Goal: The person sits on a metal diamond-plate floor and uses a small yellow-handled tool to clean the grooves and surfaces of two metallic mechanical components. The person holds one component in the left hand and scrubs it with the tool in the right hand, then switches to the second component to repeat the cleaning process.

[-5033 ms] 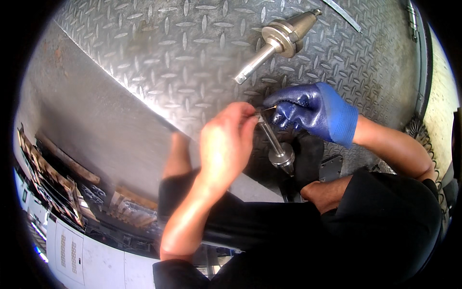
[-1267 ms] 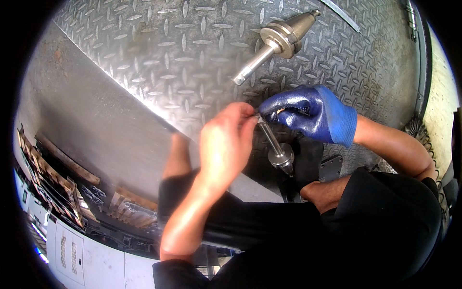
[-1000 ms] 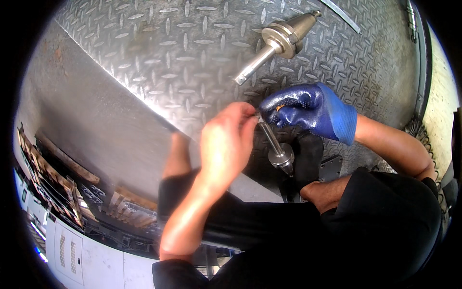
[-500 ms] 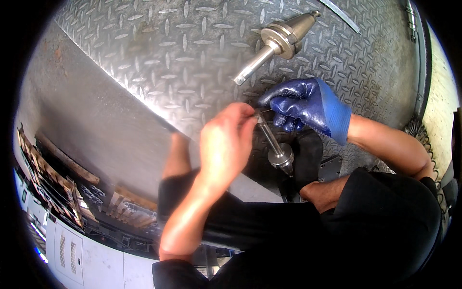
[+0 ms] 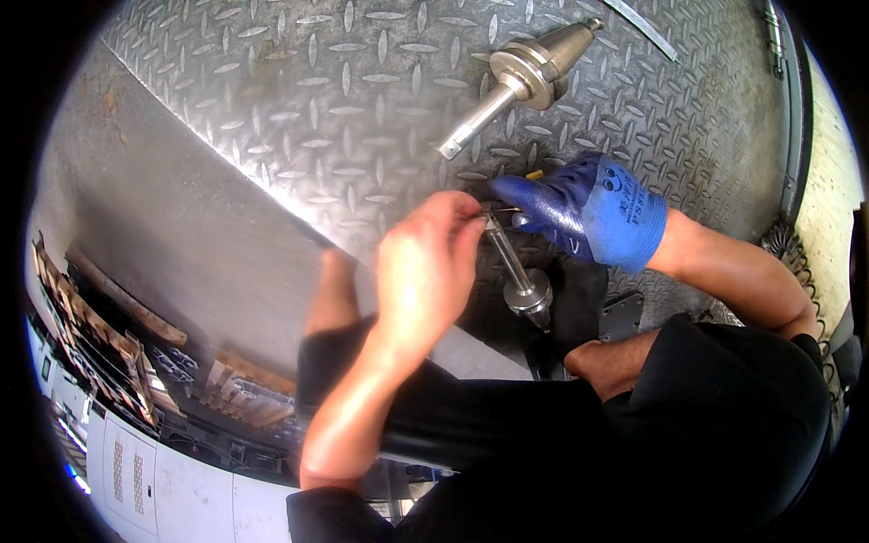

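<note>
Head view: diamond-plate bench over concrete floor; bare left hand and gloved right hand both grip the tool holder, tip hidden.

— Where is everything sitting?

— The plate is filling the upper half of the view. One holder is lying on it at about one o'clock, its shank pointing toward seven. A second holder is standing near the centre.

— And the hands?

— The left hand is touching that second holder from nine o'clock, the right hand from two o'clock. The racks are lying far off at eight o'clock.
</note>
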### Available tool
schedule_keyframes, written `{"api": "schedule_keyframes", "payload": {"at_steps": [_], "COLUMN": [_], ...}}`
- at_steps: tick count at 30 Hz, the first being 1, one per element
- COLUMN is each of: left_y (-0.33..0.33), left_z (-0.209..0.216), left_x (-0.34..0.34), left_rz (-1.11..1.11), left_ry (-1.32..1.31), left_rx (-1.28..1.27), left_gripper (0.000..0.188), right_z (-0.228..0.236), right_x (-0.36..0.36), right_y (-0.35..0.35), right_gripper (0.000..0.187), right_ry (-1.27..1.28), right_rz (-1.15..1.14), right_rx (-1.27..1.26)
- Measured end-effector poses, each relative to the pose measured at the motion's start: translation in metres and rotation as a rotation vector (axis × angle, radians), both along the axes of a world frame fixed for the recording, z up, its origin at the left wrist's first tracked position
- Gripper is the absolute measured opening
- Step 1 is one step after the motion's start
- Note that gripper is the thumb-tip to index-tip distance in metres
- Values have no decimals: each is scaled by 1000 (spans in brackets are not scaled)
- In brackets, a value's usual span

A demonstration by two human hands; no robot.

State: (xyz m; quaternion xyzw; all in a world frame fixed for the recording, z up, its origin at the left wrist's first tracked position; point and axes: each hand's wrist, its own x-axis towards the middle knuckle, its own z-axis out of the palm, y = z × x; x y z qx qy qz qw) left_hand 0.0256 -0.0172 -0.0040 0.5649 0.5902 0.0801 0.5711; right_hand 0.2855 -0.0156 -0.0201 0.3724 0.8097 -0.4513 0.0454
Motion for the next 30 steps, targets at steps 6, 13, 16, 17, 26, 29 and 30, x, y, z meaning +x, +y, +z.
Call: {"api": "schedule_keyframes", "payload": {"at_steps": [6, 13, 16, 17, 26, 29, 30], "left_y": [-1, -2, 5, 5, -2, -1, -3], "left_z": [-2, -3, 5, 4, -6, -5, -5], "left_x": [1, 4, 5, 3, -1, 0, 0], "left_rz": [2, 35, 169, 139, 50, 31, 29], "left_ry": [-1, -34, -118, -114, -90, -72, -68], "left_rx": [8, -27, -182, -175, -133, -129, -125], "left_gripper": [20, 22, 27, 29, 31, 32, 33], "right_z": [17, 11, 11, 13, 18, 16, 16], "right_x": [-13, -8, -7, -7, -8, -7, -7], "right_y": [20, 13, 12, 11, 4, 2, 3], "right_gripper": [47, 46, 54, 56, 59, 56, 56], "right_ry": [-109, -47, -9, -16, -46, 52, 65], "right_rz": [67, 7, 12, 26, -16, -126, -132], "right_rx": [39, -19, 73, 93, 170, 157, 152]}}
